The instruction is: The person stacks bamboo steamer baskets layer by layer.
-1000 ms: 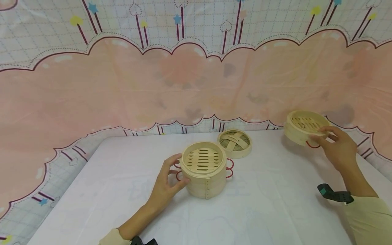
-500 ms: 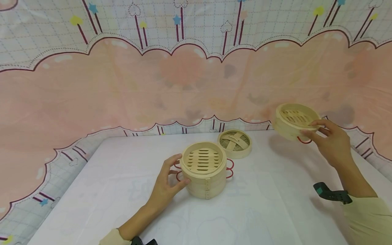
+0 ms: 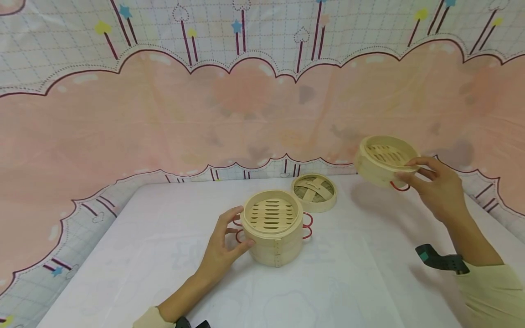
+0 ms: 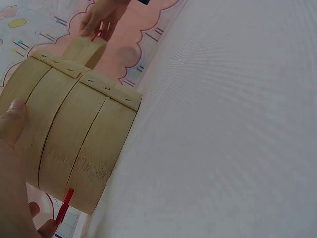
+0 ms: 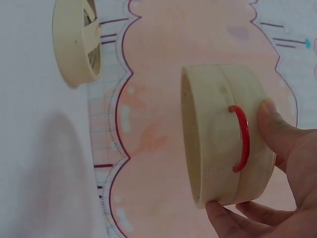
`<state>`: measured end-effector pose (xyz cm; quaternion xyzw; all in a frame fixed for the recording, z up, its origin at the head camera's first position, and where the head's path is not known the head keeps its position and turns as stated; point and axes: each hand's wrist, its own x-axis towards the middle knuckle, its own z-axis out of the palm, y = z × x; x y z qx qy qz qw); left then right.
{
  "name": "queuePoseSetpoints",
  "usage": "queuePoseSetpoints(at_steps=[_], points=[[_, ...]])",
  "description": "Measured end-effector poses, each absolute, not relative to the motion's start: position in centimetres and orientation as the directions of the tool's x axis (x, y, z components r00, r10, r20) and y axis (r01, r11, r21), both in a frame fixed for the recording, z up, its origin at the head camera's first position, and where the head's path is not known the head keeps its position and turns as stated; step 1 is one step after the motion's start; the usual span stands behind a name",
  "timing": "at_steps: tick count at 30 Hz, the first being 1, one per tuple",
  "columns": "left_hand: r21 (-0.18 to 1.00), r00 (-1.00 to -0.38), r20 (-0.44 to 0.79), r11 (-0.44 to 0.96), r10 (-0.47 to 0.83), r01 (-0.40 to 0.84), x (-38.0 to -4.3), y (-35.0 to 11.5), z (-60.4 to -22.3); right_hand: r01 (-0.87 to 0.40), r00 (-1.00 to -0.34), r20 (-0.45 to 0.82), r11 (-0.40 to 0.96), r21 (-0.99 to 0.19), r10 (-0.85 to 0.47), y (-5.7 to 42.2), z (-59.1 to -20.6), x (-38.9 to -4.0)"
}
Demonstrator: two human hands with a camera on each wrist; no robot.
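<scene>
Near the middle of the table stands a stack of bamboo steamer baskets [image 3: 275, 248] with a slatted top and red side loops. My left hand [image 3: 221, 248] grips its left side, thumb toward the front and fingers round the side by the red loops. Off to the right, my right hand [image 3: 440, 189] holds a separate bamboo steamer basket [image 3: 375, 168] by its rim, raised above the table and slightly tilted. In the right wrist view, a red loop [image 5: 243, 141] shows on that basket's side, with thumb and fingers on opposite edges.
Behind the stack, a bamboo steamer lid [image 3: 317, 206] with crossed strips lies on the white table [image 3: 348, 278]. A patterned pink and white cloth [image 3: 184, 123] hangs behind the table's back edge.
My right hand has carried the separate basket leftward and a little upward. The left hand, the stack and the lid stay where they were.
</scene>
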<state>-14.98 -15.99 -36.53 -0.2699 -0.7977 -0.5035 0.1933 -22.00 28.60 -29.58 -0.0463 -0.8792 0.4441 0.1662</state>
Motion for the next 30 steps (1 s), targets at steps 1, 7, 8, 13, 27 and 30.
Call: queuePoseSetpoints(at_steps=[1, 7, 8, 13, 27, 30], points=[[0.700, -0.780, 0.579, 0.348, 0.236, 0.624, -15.0, -16.0, -36.5, -0.067, -0.941, 0.251, 0.600, -0.797, 0.229, 28.4, -29.5, -22.0], [0.686, -0.769, 0.594, 0.353, 0.234, 0.637, -15.1, -16.0, -36.6, -0.080, -0.946, 0.249, 0.593, -0.801, 0.209, 27.5, -28.9, -21.8], [0.683, -0.767, 0.597, 0.352, 0.235, 0.640, -15.1, -16.0, -36.6, -0.084, -0.947, 0.250, 0.593, -0.801, 0.204, 27.4, -28.8, -21.7], [0.694, -0.773, 0.589, 0.343, 0.234, 0.633, -15.0, -15.9, -36.4, -0.120, -0.950, 0.262, 0.574, -0.810, 0.170, 26.5, -28.2, -21.2], [0.690, -0.768, 0.599, 0.339, 0.229, 0.639, -15.3, -15.8, -36.6, -0.252, -0.931, 0.359, 0.598, -0.761, 0.064, 23.7, -26.0, -20.7], [0.690, -0.767, 0.602, 0.339, 0.222, 0.640, -15.4, -15.9, -36.6, -0.290, -0.922, 0.384, 0.583, -0.759, 0.042, 22.8, -25.6, -20.9]])
